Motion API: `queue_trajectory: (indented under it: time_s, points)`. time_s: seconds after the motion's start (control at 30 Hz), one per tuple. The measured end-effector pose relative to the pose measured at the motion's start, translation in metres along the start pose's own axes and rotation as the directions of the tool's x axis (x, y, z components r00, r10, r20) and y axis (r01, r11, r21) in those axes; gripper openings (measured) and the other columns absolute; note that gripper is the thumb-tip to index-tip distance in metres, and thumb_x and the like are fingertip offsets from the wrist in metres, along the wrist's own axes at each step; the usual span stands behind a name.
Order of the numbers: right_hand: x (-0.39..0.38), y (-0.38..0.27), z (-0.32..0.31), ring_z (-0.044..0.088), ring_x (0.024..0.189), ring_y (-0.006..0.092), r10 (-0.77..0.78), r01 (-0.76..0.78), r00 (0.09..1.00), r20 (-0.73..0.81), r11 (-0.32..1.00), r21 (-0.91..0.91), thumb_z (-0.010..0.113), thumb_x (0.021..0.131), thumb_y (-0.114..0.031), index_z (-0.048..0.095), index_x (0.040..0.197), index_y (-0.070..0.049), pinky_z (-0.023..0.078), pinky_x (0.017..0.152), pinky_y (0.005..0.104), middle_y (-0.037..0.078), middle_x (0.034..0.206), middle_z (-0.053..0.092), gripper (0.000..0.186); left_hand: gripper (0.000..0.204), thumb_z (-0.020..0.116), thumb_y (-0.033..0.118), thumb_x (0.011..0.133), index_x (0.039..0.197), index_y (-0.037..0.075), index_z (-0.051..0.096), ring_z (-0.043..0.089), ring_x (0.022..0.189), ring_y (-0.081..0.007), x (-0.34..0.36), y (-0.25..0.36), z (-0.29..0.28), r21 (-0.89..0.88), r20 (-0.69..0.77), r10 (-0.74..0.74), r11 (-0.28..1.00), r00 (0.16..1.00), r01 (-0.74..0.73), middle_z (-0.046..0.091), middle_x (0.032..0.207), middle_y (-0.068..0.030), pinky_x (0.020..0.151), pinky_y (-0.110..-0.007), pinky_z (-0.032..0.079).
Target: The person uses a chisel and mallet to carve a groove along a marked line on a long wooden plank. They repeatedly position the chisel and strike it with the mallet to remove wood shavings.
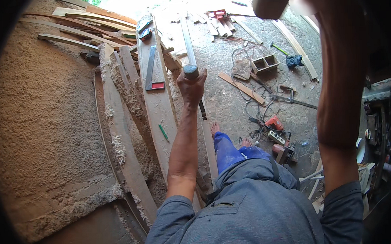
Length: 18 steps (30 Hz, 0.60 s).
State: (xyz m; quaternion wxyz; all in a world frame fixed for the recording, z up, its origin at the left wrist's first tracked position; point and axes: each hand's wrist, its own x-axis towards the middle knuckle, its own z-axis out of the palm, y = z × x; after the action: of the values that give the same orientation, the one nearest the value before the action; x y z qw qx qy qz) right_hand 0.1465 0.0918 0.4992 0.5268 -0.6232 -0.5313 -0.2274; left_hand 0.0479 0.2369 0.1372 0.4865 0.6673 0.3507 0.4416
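My left hand [189,89] is closed around an upright chisel [190,71]; only the round, grey butt of its handle shows, and the blade is hidden below my fist. Beneath that hand runs a long narrow wood strip [208,143] with dark slots cut in it just past my wrist. High at the upper right, my right hand [309,1] grips a brown wooden mallet [271,2], raised well away from the chisel. A try square [150,65] with a red-marked stock lies on the wide plank left of my left hand, along with a green pencil [163,133].
A tape measure [145,34] sits at the plank's far end. Sawdust [51,119] and stacked boards [95,21] fill the left. On the floor are a divided wooden box [265,64], tangled cords, a red power tool [274,123], a green-handled tool [279,48] and scattered offcuts.
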Motion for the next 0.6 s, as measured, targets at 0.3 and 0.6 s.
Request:
queue_trajectory:
  time_s: [0.3, 0.6]
  points:
    - [-0.192, 0.094, 0.023, 0.071, 0.081, 0.0462, 0.201, -0.294, 0.374, 0.905, 0.952, -0.09, 0.061, 0.083, 0.001, 0.046, 0.132, 0.001, 0.056, 0.072, 0.0526, 0.029, 0.088, 0.07, 0.051, 0.02, 0.084, 0.013, 0.079, 0.085, 0.003, 0.068, 0.065, 0.063, -0.0125, -0.073, 0.027, -0.021, 0.203, 0.036, 0.292, 0.934, 0.956, -0.293, 0.067, 0.07, -0.0081, 0.062, -0.033, 0.054]
    - [-0.008, 0.015, -0.021, 0.058, 0.049, 0.02, 0.249, -0.26, 0.903, 0.351, 0.965, -0.018, 0.067, 0.096, -0.021, 0.062, 0.105, -0.002, 0.051, 0.053, 0.0325, 0.008, 0.071, 0.064, 0.021, 0.022, 0.084, 0.013, 0.078, 0.075, 0.003, 0.065, 0.063, 0.063, -0.011, 0.006, -0.011, -0.017, 0.061, 0.034, 0.034, 0.997, 0.999, -0.036, 0.066, 0.066, -0.0052, 0.06, -0.033, 0.053]
